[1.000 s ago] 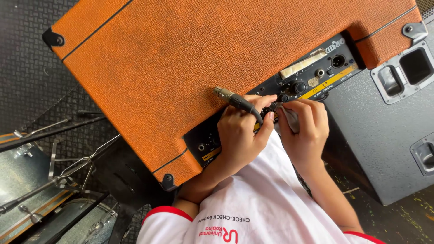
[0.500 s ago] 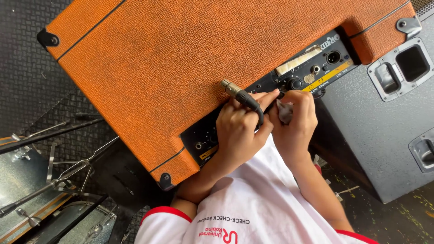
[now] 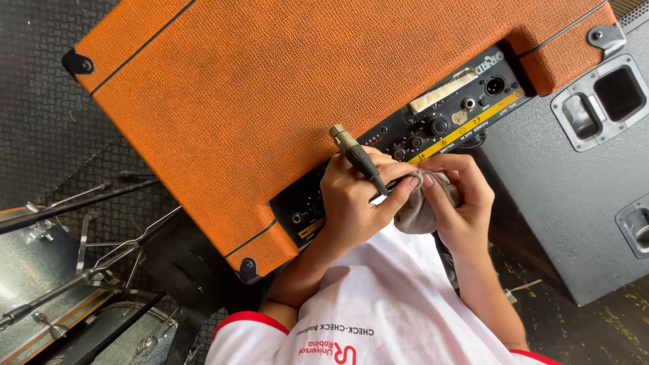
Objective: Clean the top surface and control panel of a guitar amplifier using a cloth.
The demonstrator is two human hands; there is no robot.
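The left hand (image 3: 355, 199) was closed around a black cable plug (image 3: 357, 157), whose metal tip stood up and away from the control panel (image 3: 439, 125) of the orange amplifier (image 3: 284, 88). The right hand (image 3: 456, 199) was closed on a grey cloth (image 3: 419, 213), pressed just beside the lower part of the plug; most of the cloth was hidden under the fingers. The two hands covered the middle of the panel, so I could not tell which knobs or sockets lay below them. The cable behind the plug was not visible, it went under the left palm.

The amplifier lay tilted, and its top edge was cut off by the frame. To the right stood a grey speaker cabinet (image 3: 574, 203) (only partly in view), touching the amplifier corner. At the lower left, drums (image 3: 27, 270) and metal stands (image 3: 101, 257) were on the dark patterned floor (image 3: 40, 81), well apart from the hands. The white shirt (image 3: 385, 304) hid the floor below the arms.
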